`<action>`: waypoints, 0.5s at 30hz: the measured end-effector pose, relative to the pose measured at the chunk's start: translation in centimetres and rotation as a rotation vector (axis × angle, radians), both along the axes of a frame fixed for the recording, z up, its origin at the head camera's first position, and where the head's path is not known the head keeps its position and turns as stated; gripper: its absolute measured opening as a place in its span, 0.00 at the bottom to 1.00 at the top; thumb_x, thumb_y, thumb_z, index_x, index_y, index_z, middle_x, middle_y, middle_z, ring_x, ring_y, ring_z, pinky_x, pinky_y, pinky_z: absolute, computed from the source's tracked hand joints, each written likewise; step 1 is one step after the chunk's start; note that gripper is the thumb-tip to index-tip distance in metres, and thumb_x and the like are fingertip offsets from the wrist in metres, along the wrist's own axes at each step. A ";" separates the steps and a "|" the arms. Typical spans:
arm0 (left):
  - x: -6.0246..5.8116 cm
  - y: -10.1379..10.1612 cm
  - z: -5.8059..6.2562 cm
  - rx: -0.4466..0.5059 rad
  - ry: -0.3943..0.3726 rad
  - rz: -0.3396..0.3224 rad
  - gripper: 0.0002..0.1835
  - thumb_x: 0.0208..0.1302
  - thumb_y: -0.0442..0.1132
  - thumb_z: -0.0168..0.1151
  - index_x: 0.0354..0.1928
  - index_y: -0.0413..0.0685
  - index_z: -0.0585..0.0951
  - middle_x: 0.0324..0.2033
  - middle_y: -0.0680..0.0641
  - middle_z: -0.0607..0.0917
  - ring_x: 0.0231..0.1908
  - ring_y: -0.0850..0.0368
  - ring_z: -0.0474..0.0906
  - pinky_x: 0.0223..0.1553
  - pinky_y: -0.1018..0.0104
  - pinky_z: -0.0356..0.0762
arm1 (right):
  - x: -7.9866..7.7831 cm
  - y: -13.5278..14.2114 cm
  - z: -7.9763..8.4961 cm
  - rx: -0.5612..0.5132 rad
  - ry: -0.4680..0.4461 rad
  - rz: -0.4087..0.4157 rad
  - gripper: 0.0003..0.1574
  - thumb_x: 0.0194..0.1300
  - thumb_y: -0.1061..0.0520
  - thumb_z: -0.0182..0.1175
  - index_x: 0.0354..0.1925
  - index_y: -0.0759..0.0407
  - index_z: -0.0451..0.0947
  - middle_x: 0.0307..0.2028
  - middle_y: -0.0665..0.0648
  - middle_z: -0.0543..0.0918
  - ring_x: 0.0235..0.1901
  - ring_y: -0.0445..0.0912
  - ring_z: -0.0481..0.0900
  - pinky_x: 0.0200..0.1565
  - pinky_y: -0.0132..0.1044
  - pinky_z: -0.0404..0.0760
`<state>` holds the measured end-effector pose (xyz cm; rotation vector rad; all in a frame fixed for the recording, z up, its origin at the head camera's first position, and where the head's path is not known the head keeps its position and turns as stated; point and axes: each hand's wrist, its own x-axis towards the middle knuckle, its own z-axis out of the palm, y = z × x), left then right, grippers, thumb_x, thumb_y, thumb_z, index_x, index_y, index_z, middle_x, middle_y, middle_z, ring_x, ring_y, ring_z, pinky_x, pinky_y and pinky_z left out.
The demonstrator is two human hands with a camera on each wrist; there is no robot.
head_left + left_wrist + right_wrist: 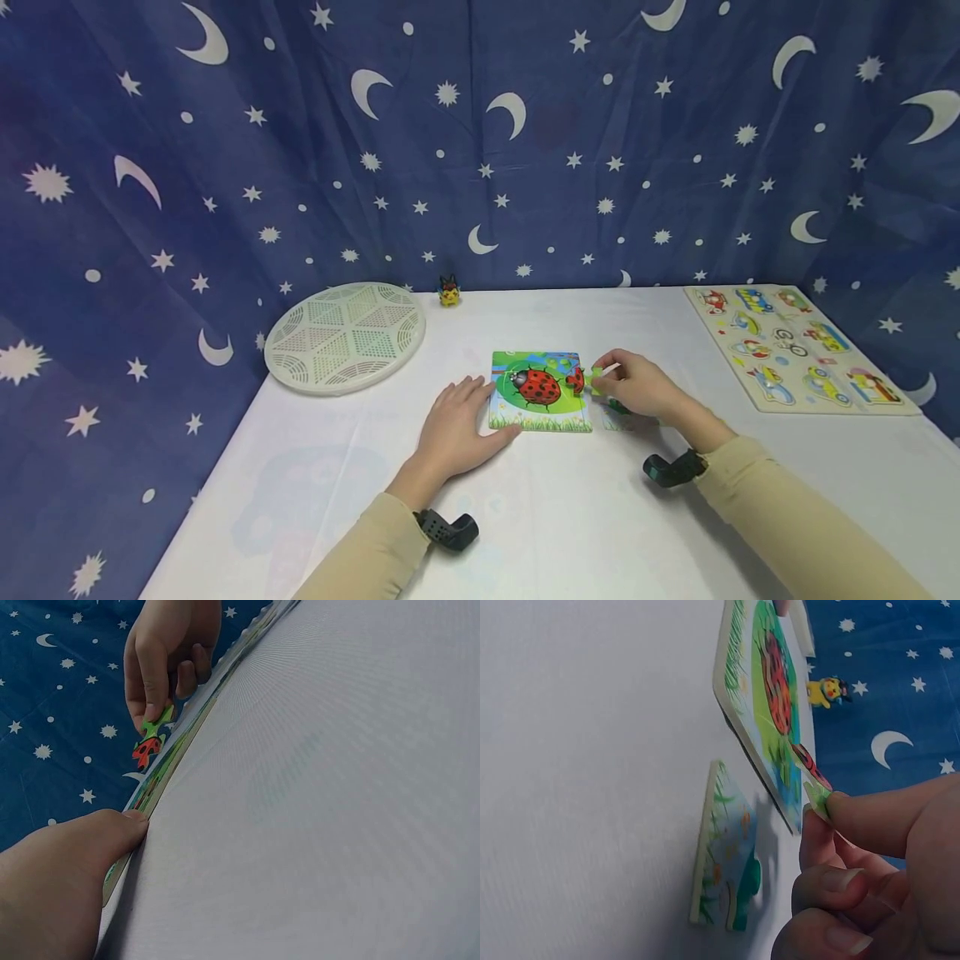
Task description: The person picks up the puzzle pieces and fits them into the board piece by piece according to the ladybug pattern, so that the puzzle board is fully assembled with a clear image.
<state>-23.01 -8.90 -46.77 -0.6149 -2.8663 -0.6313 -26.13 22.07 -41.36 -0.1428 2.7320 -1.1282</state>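
Note:
A square puzzle board [536, 398] showing a red ladybug on green lies on the white table. My left hand [455, 425] rests at its left side, fingers extended along the edge and thumb at the front edge. Between thumb and fingertips my right hand [637, 387] pinches a red and green puzzle piece [819, 782], lifted over the board's right edge. In the right wrist view, the red part of that piece overlaps the board. Below my right hand a loose puzzle piece [724, 851] with grass and orange spots lies on the cloth, partly hidden in the head view.
A round white perforated board [345, 337] lies at the back left. Near the back edge stands a small yellow figure [448, 292]. To the right is a wooden vehicle puzzle board [798, 350]. A blue moon-and-star curtain [480, 150] hangs behind the white-covered table [570, 517].

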 end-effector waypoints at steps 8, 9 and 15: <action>0.0 0.0 -0.1 0.006 -0.017 0.004 0.46 0.63 0.72 0.59 0.72 0.47 0.73 0.72 0.44 0.71 0.74 0.48 0.60 0.77 0.53 0.51 | -0.2 -0.8 -0.3 -0.019 -0.006 0.009 0.20 0.71 0.54 0.64 0.57 0.58 0.74 0.37 0.56 0.83 0.34 0.49 0.78 0.33 0.39 0.76; 0.0 0.0 -0.2 0.005 -0.018 0.004 0.46 0.63 0.72 0.58 0.72 0.47 0.73 0.72 0.44 0.71 0.75 0.48 0.60 0.77 0.53 0.51 | -0.2 -1.0 -0.3 -0.023 -0.004 0.010 0.20 0.70 0.54 0.65 0.57 0.58 0.74 0.36 0.56 0.83 0.33 0.49 0.78 0.32 0.39 0.76; 0.0 -0.1 -0.1 0.006 -0.012 0.002 0.46 0.63 0.72 0.59 0.72 0.47 0.73 0.72 0.44 0.71 0.74 0.48 0.61 0.77 0.53 0.51 | -0.2 -2.0 -0.2 0.001 0.048 0.061 0.19 0.69 0.56 0.66 0.55 0.59 0.76 0.36 0.55 0.83 0.29 0.47 0.77 0.29 0.39 0.76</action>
